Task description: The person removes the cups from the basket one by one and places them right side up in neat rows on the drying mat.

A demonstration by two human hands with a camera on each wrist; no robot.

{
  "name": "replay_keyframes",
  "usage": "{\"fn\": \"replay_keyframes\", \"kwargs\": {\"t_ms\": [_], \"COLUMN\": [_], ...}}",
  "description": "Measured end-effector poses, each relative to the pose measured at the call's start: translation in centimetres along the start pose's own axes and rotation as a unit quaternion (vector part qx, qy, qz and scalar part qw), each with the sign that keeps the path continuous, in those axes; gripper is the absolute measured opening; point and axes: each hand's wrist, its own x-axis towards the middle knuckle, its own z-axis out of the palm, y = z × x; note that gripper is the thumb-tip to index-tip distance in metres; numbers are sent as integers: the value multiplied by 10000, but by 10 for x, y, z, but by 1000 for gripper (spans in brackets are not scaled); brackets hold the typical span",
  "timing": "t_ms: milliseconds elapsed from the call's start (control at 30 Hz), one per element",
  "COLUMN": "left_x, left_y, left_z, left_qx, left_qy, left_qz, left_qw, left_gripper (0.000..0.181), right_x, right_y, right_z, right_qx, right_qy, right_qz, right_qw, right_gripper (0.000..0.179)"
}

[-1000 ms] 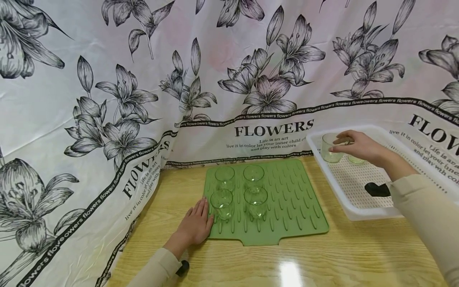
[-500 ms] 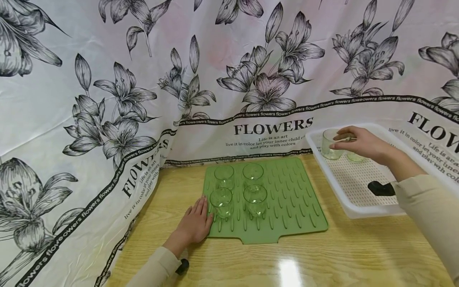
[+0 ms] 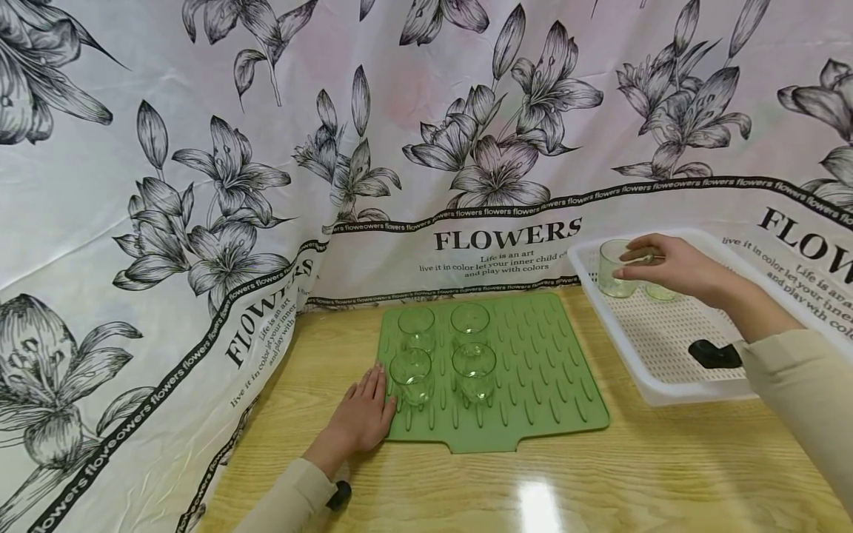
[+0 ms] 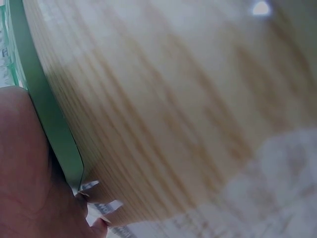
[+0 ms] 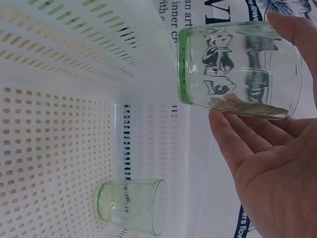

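Observation:
My right hand [image 3: 680, 268] pinches a clear drinking glass [image 5: 242, 69] between thumb and fingers, over the far left corner of the white basket [image 3: 633, 374]. In the right wrist view the glass's thick greenish base points toward the left of the picture. A second glass [image 5: 131, 206] stands in the basket, partly covered by my hand in the head view. My left hand [image 3: 362, 418] lies with extended fingers along the left edge of the green ridged drying mat [image 3: 553, 370]. Several glasses [image 3: 474, 374] stand in two rows on the mat's left half.
A wood-grain table [image 3: 426, 488] lies under the mat and basket. Behind and to the left hangs a flower-printed cloth [image 3: 373, 259]. The basket has perforated walls and floor. A black wrist device [image 3: 713, 354] shows under the right sleeve.
My right hand has risen slightly with the glass, mostly in the first half second. The left hand and the glasses on the mat keep their places.

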Motion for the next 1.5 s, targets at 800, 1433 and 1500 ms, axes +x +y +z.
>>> {"fn": "replay_keyframes", "kwargs": {"t_ms": [800, 1433, 1500], "left_x": [-3, -2, -2], "left_y": [2, 2, 2], "left_z": [-3, -2, -2], "left_qx": [-149, -97, -87], "left_qy": [83, 86, 77], "left_qz": [39, 35, 35], "left_qw": [9998, 9999, 9999], "left_gripper": [70, 71, 71], "right_x": [-8, -16, -16], "right_y": [-24, -44, -45], "right_z": [19, 37, 39], "right_qx": [34, 208, 235], "right_qy": [134, 196, 183], "right_qz": [-48, -105, -122], "right_qw": [9999, 9995, 9995], "right_gripper": [79, 80, 81]}}
